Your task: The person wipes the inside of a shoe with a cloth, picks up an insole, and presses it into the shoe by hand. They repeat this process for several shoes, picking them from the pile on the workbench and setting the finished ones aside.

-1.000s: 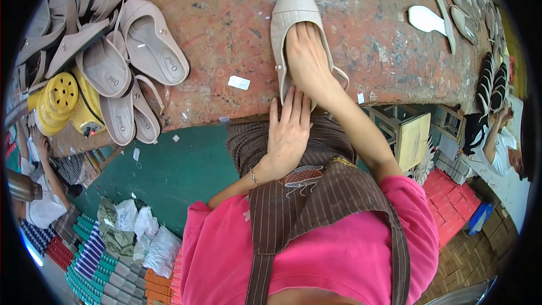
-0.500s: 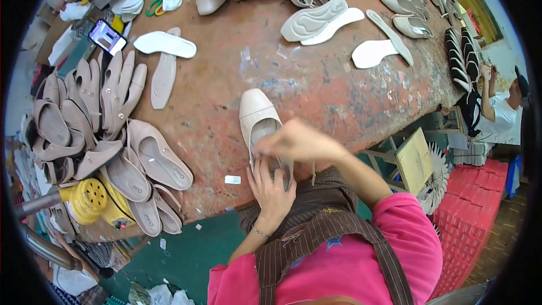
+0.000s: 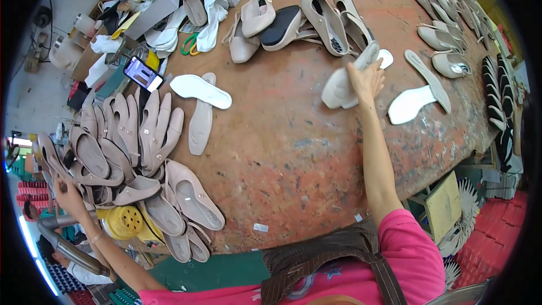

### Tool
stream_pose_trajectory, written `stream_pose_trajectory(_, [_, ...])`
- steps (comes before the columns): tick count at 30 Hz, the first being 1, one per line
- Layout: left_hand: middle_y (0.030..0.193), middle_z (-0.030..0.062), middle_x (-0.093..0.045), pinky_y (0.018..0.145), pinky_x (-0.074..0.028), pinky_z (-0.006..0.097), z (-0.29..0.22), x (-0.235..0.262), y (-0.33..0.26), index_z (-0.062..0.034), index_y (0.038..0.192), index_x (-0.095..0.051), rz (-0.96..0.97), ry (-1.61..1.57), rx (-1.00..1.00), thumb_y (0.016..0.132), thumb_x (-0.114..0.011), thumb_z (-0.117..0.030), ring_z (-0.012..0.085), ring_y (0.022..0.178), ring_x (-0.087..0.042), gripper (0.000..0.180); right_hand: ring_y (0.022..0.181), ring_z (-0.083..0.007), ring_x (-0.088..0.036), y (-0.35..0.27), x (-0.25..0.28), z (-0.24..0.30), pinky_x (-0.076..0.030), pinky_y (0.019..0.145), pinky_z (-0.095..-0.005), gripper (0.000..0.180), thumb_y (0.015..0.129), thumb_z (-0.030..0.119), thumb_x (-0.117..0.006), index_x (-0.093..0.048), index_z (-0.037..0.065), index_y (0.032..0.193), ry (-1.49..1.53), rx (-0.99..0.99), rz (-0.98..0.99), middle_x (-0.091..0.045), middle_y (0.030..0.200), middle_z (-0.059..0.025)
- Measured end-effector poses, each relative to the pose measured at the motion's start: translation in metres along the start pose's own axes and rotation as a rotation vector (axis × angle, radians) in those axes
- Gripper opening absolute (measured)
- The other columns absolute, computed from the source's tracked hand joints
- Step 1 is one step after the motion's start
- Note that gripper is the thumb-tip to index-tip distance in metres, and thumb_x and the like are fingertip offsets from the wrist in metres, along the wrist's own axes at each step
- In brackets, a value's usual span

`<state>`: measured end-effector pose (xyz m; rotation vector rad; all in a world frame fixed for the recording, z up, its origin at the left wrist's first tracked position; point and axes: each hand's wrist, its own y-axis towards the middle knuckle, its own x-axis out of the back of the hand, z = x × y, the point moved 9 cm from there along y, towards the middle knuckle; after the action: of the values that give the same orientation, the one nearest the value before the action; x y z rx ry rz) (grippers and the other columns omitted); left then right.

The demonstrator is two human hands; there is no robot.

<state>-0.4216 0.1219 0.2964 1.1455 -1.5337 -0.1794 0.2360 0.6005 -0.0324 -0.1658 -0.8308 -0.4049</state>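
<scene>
My left hand (image 3: 69,196) is stretched to the far left, its fingers closed round the end of a beige shoe (image 3: 49,151) at the outer side of a shoe pile (image 3: 116,149). At the back right of the table, my right hand (image 3: 368,81) grips a beige contoured insole (image 3: 337,86), part of which shows above the fingers. Beside those fingers a white insole end (image 3: 385,58) pokes out. How the fingers close underneath is hidden. To the right, a white insole (image 3: 411,105) lies under a narrow beige one (image 3: 432,82).
Another crossed insole pair has a white insole (image 3: 201,91) on top, near a phone (image 3: 143,73). Beige shoes (image 3: 322,20) line the back; more shoes (image 3: 443,38) stand at the right. A yellow blower-like device (image 3: 127,221) sits at the front left. Green-handled scissors (image 3: 189,44) lie behind.
My hands have left the front of the table, where they worked inside a beige shoe. The left has gone far left with a shoe; the right has reached up to the insoles. The view has shifted.
</scene>
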Motion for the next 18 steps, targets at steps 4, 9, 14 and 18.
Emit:
stream_pose_trajectory(4, [0.121,0.0229,-0.062,0.099,-0.043,0.044,-0.090,-0.109,0.011,0.0030,0.119,-0.060,-0.250,0.599,-0.371,0.090,-0.069,-0.029,0.0369,0.115,-0.058,0.044,0.110,-0.0373,-0.061,0.026,0.009,-0.049,-0.046,0.096,-0.0419,0.078,0.072,0.033,-0.069,-0.050,-0.007,0.136,0.192,0.053,-0.008,-0.061,0.118,-0.0269])
stream_pose_trajectory(9, [0.146,0.0226,-0.044,0.113,-0.032,0.042,-0.304,-0.355,-0.050,0.0010,0.131,-0.054,0.569,-0.264,-0.563,0.086,-0.072,-0.020,0.0383,0.136,-0.040,0.053,0.092,-0.0113,-0.055,-0.011,0.020,-0.058,-0.044,0.082,-0.0285,0.037,0.088,0.011,-0.052,-0.063,-0.001,0.120,0.634,-0.061,0.433,-0.064,0.102,-0.0044])
stream_pose_trajectory(14, [0.147,0.0287,-0.039,0.113,-0.033,0.044,-0.412,-0.511,-0.064,-0.0007,0.146,-0.040,0.446,-0.207,-0.839,0.090,-0.064,-0.047,0.0407,0.139,-0.036,0.077,0.097,-0.0126,-0.058,-0.045,0.039,-0.067,-0.044,0.089,-0.0252,0.041,0.088,0.013,-0.058,-0.059,-0.002,0.127,0.866,-0.176,0.608,-0.064,0.110,-0.0063])
stream_pose_trajectory(18, [0.120,0.0303,-0.058,0.101,-0.043,0.048,-0.419,-0.552,-0.074,-0.0165,0.146,-0.046,0.734,-0.367,-0.450,0.079,-0.066,-0.062,0.0421,0.118,-0.055,0.084,0.083,-0.0100,-0.059,-0.059,0.059,-0.086,-0.046,0.081,-0.0250,0.028,0.081,0.008,-0.068,-0.063,-0.001,0.107,0.814,-0.322,0.613,-0.062,0.097,-0.0027])
